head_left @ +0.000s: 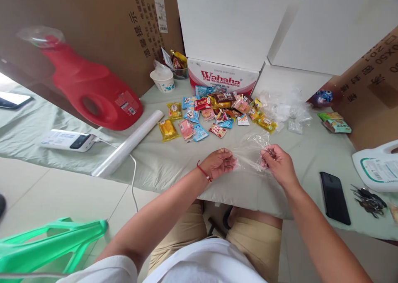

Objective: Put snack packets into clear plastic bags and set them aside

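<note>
A red jug (90, 90) is lying on the table (311, 158) behind scattered snack packets (217, 113). Nearer, the left hand (218, 163) and right hand (279, 163) are each pinching a clear plastic bag (250, 152) stretched between them.

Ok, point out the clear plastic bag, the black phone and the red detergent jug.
clear plastic bag (251, 148), head view, crinkled middle.
black phone (335, 196), head view, screen centre.
red detergent jug (93, 88), head view, body above handle.

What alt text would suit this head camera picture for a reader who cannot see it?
A seated person's left hand and right hand hold a clear plastic bag between them over a cloth-covered table. Wrapped snacks lie scattered behind it, a black phone to the right.
</note>
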A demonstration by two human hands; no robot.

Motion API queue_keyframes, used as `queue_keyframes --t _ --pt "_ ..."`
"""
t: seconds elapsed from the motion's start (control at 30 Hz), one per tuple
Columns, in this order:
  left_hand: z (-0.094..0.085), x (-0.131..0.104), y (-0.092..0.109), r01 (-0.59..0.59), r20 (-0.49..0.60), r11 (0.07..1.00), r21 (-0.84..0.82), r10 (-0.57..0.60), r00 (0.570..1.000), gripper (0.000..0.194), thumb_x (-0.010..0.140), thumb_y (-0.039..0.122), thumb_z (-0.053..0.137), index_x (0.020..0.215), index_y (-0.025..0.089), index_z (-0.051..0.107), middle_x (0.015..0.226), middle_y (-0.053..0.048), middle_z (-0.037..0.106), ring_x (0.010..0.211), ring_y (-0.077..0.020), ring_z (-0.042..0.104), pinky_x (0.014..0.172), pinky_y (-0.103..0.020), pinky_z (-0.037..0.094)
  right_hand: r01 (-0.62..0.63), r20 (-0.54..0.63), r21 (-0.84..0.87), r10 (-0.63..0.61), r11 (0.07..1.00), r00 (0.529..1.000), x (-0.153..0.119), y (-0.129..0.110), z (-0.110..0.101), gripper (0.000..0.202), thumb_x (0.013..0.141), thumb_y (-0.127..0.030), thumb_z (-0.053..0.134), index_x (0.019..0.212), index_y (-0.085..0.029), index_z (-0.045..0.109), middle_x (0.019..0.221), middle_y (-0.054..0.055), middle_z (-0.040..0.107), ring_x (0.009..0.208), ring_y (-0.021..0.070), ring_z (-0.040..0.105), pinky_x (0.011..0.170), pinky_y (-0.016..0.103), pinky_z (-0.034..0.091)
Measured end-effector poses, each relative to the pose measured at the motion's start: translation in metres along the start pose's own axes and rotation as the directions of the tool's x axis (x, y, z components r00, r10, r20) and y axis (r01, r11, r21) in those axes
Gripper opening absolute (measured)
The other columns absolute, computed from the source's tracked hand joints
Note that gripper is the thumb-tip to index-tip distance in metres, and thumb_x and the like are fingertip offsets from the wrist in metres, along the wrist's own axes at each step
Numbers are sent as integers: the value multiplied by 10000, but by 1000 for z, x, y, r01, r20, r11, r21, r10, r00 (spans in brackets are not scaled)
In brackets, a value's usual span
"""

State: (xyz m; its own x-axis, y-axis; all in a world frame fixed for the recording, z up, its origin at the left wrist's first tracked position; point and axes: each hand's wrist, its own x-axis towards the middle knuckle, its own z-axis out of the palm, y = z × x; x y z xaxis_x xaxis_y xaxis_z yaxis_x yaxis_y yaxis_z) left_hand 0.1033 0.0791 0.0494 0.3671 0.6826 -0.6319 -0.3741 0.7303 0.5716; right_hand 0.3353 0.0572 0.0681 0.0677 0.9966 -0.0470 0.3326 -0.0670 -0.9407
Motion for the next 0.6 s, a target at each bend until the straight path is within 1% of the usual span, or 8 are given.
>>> queue_keyframes --t 0.13,0.2,0.27,0.33,0.43,0.47,0.53,0.6 --pt "-17 -2 4 -204 13 931 301 210 978 110 929 242 590 856 212 513 578 97 435 401 -52 340 472 -190 352 -96 116 -51 101 994 988 24 -6 -18 474 769 -646 757 885 -208 619 695 -24 605 460 99 472 426 239 365" --pt "-28 -2 10 -368 81 753 546 391 917 152 949 308 559 837 213 519 583 87 419 444 -74 357 496 -211 332 -118 188 -82 132 990 973 40 -7 -21 502 725 -660 783 856 -206 612 629 -43 562 437 90 426 411 233 320" --pt "-40 0 19 -460 168 476 749 536 828 232 963 343 524 774 208 513 594 65 421 520 -103 392 547 -237 325 -108 257 -126 138 986 956 59 -5 -19 512 711 -673 783 824 -209 598 576 -59 519 434 88 402 414 229 297" --pt "-53 2 28 -417 204 258 872 582 787 289 970 353 501 722 204 506 613 40 454 587 -129 424 596 -263 328 -71 330 -188 131 980 935 81 0 -15 500 735 -680 752 813 -209 603 552 -62 498 443 93 399 426 228 294" --pt "-69 4 39 -191 59 143 971 631 774 196 939 305 525 780 198 566 744 -13 570 680 -176 522 662 -303 388 56 384 -282 59 958 921 114 11 -2 458 777 -648 708 842 -196 668 609 -29 573 502 109 448 474 237 341" --pt "-72 3 41 -118 -2 131 984 679 734 124 915 282 548 853 189 601 853 -48 611 746 -199 564 699 -322 422 112 390 -299 15 948 921 123 13 3 440 787 -622 703 880 -192 705 674 -7 632 546 119 487 510 242 377" --pt "-72 0 42 -62 -47 104 993 803 594 163 884 241 568 1014 166 632 1078 -124 618 937 -256 612 814 -372 479 196 420 -288 -61 937 905 137 13 13 427 808 -565 689 1010 -195 761 890 36 738 624 128 544 578 250 433" --pt "-65 -6 39 -127 32 30 991 886 463 222 899 219 535 1087 163 637 1185 -161 597 1100 -291 590 946 -421 482 200 494 -216 -70 956 867 143 7 22 483 836 -518 656 1205 -220 746 1090 52 760 594 108 527 566 250 444"
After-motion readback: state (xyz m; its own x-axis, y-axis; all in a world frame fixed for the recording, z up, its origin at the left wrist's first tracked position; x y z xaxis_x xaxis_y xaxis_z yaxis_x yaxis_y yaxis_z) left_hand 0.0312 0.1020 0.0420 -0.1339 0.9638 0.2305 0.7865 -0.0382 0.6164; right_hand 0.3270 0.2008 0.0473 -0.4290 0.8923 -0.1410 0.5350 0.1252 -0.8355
